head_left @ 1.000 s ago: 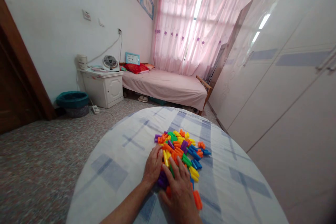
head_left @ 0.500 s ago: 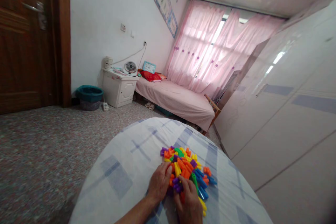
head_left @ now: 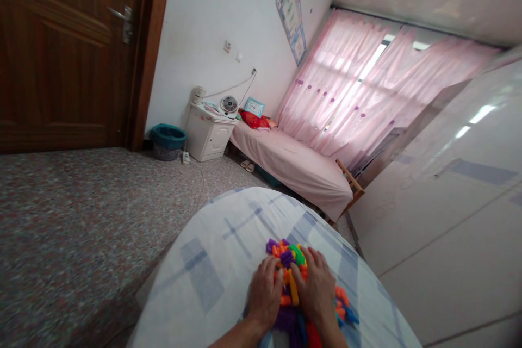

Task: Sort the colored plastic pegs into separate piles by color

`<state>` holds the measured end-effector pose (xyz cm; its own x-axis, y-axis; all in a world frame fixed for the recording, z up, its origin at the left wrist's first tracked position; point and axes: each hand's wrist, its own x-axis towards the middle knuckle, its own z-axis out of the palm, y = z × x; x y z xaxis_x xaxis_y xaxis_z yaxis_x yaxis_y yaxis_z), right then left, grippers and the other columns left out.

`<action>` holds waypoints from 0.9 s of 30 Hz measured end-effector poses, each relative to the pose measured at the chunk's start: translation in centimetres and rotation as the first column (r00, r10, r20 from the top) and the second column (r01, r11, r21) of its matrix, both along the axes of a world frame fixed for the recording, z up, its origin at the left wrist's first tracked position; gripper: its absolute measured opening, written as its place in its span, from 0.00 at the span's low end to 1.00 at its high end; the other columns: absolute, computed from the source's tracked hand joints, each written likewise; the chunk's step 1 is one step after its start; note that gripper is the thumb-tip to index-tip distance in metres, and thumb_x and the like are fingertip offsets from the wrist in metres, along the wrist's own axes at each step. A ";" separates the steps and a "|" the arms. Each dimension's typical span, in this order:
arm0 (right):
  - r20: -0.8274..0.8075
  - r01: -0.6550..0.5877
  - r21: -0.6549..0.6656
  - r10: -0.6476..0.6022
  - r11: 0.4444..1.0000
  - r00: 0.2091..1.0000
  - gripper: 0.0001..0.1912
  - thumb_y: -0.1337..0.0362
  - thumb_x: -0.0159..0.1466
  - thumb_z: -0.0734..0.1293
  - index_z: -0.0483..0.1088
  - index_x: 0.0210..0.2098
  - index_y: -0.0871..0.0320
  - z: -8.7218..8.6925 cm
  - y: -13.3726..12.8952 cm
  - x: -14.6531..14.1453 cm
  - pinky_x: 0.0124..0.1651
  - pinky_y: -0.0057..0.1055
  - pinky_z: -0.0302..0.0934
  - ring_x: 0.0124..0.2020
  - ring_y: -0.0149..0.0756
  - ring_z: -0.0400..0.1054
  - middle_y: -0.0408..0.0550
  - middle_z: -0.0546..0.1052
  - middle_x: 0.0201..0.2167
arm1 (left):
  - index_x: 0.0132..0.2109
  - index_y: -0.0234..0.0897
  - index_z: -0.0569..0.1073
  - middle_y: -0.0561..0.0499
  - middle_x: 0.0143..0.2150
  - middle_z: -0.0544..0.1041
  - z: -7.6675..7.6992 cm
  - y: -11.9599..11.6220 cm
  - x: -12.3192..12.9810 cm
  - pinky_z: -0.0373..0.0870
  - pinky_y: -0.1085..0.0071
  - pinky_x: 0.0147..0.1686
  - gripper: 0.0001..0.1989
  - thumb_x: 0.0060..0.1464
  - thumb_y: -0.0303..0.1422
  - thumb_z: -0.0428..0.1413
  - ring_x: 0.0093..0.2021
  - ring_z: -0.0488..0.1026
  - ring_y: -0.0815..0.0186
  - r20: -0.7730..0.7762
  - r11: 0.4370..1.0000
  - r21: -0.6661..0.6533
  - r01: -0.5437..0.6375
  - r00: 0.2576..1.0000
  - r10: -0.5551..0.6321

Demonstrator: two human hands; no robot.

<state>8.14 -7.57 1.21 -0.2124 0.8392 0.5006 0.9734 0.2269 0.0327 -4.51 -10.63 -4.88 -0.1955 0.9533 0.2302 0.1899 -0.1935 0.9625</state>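
Note:
A heap of colourful plastic toy pieces [head_left: 293, 288], in orange, yellow, purple, green, blue and red, lies on a round table [head_left: 240, 250] with a white and blue checked cloth. My left hand [head_left: 264, 291] rests against the heap's left side, fingers stretched forward and thumb near the orange pieces. Over the right part of the heap lies my right hand [head_left: 317, 285], its fingers extended and its thumb apart. It covers many of the pieces. Orange and blue pieces [head_left: 345, 307] show to the right of that hand. Neither hand visibly grips a piece.
Beyond the table stands a bed [head_left: 293, 160] with a pink sheet. A white bedside cabinet [head_left: 210, 133] carries a small fan [head_left: 228, 105], and a teal-rimmed bin [head_left: 167, 141] is beside it. A wooden door [head_left: 61, 54] is at left, white wardrobe panels [head_left: 448, 217] at right.
My right hand has moved forward and spread over the heap, away from the purple piece at its fingertips. My left hand stays at the left side. The view has swung left.

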 end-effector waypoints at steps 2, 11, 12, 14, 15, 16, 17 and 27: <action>0.059 -0.020 -0.059 0.024 0.998 0.998 0.25 0.51 0.58 0.61 0.67 0.52 0.54 -0.4 1.3 -1.8 0.55 0.50 0.51 0.58 0.52 0.56 0.55 0.67 0.54 | 0.56 0.34 0.65 0.42 0.58 0.65 -0.4 0.3 0.1 0.53 0.60 0.60 0.22 0.59 0.40 0.41 0.59 0.60 0.59 0.022 0.999 -0.025 -0.044 0.999 0.045; 0.167 0.106 -0.391 -0.043 0.914 0.985 0.21 0.53 0.58 0.60 0.68 0.49 0.52 -0.5 3.9 -2.8 0.49 0.44 0.58 0.56 0.49 0.58 0.52 0.68 0.54 | 0.59 0.33 0.62 0.43 0.62 0.62 -0.9 0.5 0.2 0.50 0.63 0.62 0.25 0.59 0.42 0.41 0.62 0.56 0.61 -0.019 0.997 -0.072 -0.040 0.999 0.039; 0.175 0.108 -0.397 -0.041 0.912 0.984 0.20 0.54 0.58 0.60 0.69 0.47 0.53 -0.1 3.8 -2.4 0.48 0.41 0.58 0.55 0.47 0.59 0.52 0.68 0.53 | 0.58 0.33 0.63 0.43 0.61 0.62 -0.8 0.4 0.1 0.50 0.63 0.62 0.25 0.59 0.42 0.41 0.62 0.56 0.61 -0.035 0.997 -0.069 -0.032 0.999 0.030; 0.171 0.093 -0.383 -0.028 0.919 0.985 0.15 0.57 0.59 0.59 0.71 0.42 0.55 0.4 3.3 -1.2 0.46 0.37 0.59 0.51 0.44 0.63 0.53 0.70 0.50 | 0.57 0.34 0.65 0.44 0.61 0.63 -0.5 0.3 0.1 0.51 0.63 0.62 0.25 0.59 0.42 0.40 0.61 0.58 0.61 -0.064 0.998 -0.064 -0.012 0.998 0.008; 0.162 0.082 -0.368 -0.023 0.926 0.987 0.14 0.58 0.59 0.58 0.71 0.39 0.56 0.5 3.0 -0.4 0.45 0.35 0.59 0.48 0.42 0.65 0.53 0.71 0.47 | 0.57 0.35 0.65 0.44 0.60 0.64 -0.4 0.2 0.0 0.52 0.64 0.61 0.25 0.59 0.42 0.40 0.61 0.59 0.61 -0.077 0.998 -0.063 0.001 0.997 -0.006; 0.150 0.072 -0.354 -0.020 0.932 0.988 0.13 0.59 0.60 0.57 0.70 0.38 0.56 0.5 2.6 0.5 0.44 0.34 0.59 0.45 0.41 0.67 0.52 0.72 0.45 | 0.56 0.35 0.66 0.45 0.60 0.65 -0.3 0.1 0.0 0.53 0.64 0.61 0.24 0.59 0.42 0.40 0.60 0.59 0.61 -0.089 0.998 -0.062 0.014 0.996 -0.019; 0.136 0.068 -0.341 -0.022 0.938 0.990 0.13 0.60 0.61 0.56 0.70 0.37 0.56 0.3 2.2 1.5 0.42 0.33 0.60 0.43 0.39 0.68 0.51 0.73 0.43 | 0.56 0.36 0.66 0.45 0.59 0.65 -0.2 0.0 0.0 0.53 0.64 0.61 0.24 0.60 0.42 0.40 0.60 0.60 0.61 -0.100 0.998 -0.061 0.026 0.994 -0.032; -0.271 -0.081 -0.141 0.040 0.987 0.962 0.21 0.51 0.60 0.58 0.69 0.46 0.54 -3.2 -3.9 8.9 0.52 0.40 0.60 0.50 0.42 0.66 0.50 0.73 0.48 | 0.47 0.40 0.70 0.49 0.49 0.73 0.6 -0.4 -0.1 0.61 0.66 0.54 0.19 0.61 0.39 0.38 0.51 0.67 0.63 -0.170 0.997 -0.009 0.083 0.982 -0.083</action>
<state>17.01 -11.48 -2.04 -0.1412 0.8986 0.4155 0.9263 0.2681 -0.2649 -4.63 -11.03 -4.23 -0.0736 0.9651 0.2513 0.3345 -0.2134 0.9179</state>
